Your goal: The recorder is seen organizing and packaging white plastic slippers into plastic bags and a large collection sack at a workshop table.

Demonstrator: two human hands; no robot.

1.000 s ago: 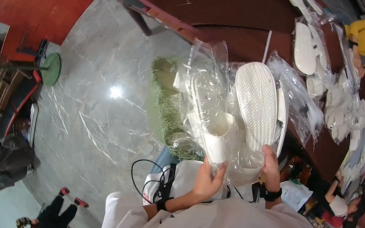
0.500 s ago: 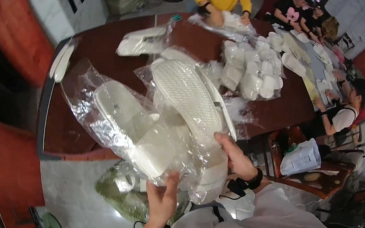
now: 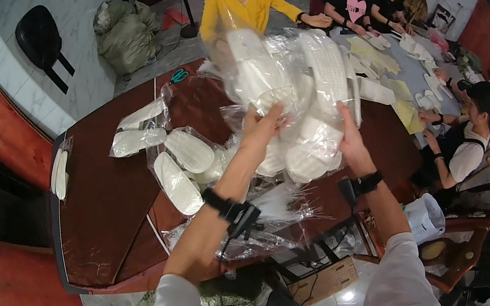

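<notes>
Bagged White Slippers [image 3: 262,70] Being Held Above a Brown Table [image 3: 108,196]

Lettering is showing on the pink heart [image 3: 357,6] of a co-worker's black shirt, appearing too small to read reliably. The person's left hand [image 3: 261,127] is reaching forward, forearm slanting up toward the right, its fingers gripping the near end of the plastic-wrapped slippers. The right hand [image 3: 352,137] is pointing away from the body, gripping the bundle's near right side. Both wrists are wearing black bands [image 3: 368,183]. The bundle is hanging over the table, in front of a co-worker in yellow [image 3: 242,6]. At least 2 wrapped pairs [image 3: 173,171] are lying to its left, with teal scissors [image 3: 179,76] resting near the far edge.
</notes>
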